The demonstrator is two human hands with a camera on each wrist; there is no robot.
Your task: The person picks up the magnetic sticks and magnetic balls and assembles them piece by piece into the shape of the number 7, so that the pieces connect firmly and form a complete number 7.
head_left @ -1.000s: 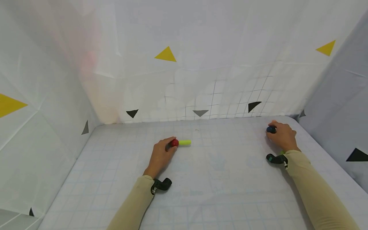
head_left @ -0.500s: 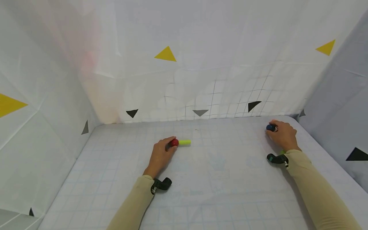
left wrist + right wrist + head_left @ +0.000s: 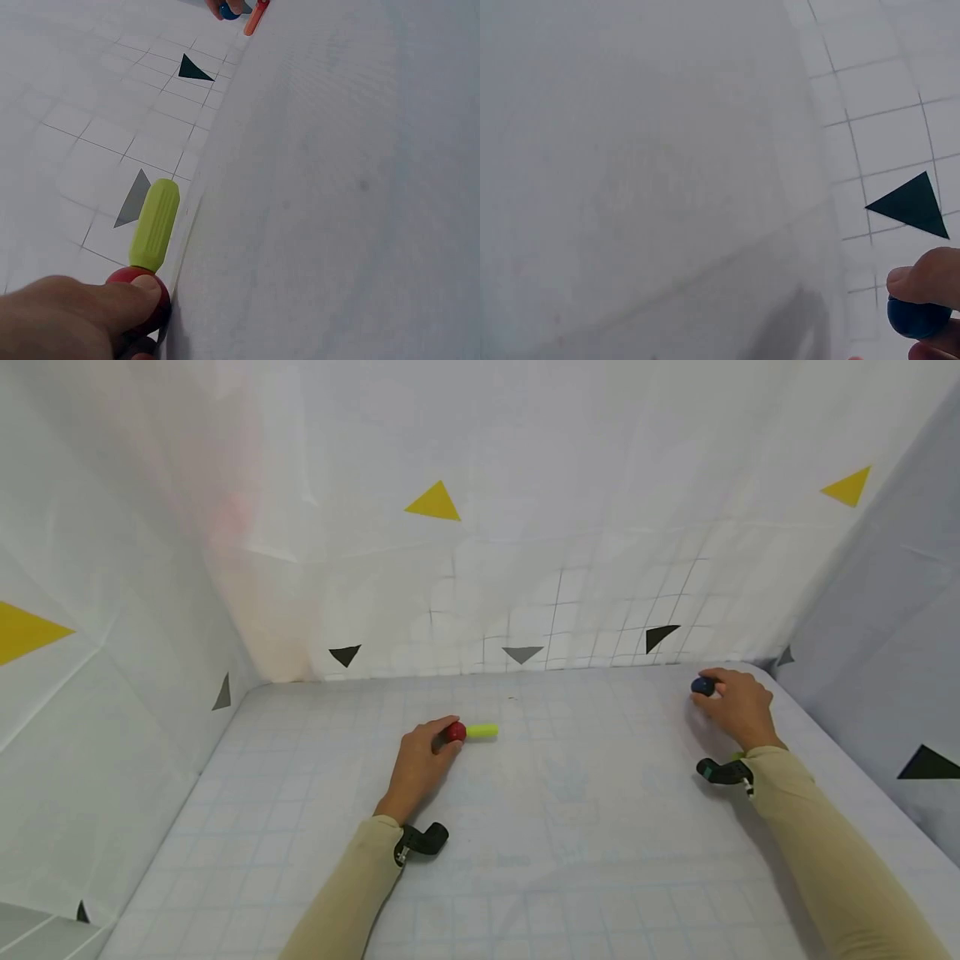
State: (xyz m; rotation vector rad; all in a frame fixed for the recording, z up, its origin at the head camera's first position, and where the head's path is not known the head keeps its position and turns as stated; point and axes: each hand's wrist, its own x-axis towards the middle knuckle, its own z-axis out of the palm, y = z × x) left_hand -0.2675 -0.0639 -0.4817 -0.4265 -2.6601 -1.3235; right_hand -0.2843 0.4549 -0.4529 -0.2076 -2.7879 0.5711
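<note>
In the head view my left hand point(image 3: 423, 768) pinches a red ball point(image 3: 457, 732). A ribbed lime-green rod point(image 3: 482, 731) sticks out from the ball to the right. The left wrist view has a dark piece point(image 3: 139, 347) under the ball, mostly hidden by the hand. At the far right of the table my right hand point(image 3: 738, 706) holds a blue ball point(image 3: 702, 686) between thumb and fingers. Something grey touches that ball in the left wrist view, too small to make out. An orange rod point(image 3: 253, 21) with a red end shows beside the right hand there.
White gridded sheeting covers the table point(image 3: 570, 827) and forms walls at the back and both sides. Black, grey and yellow triangles, such as this yellow one point(image 3: 433, 502), mark the walls. A lime-green bit point(image 3: 738, 756) shows by my right wrist.
My right hand has shifted slightly away from me with the blue ball, which now shows more clearly past the fingers. My left hand and the red ball have stayed in place.
</note>
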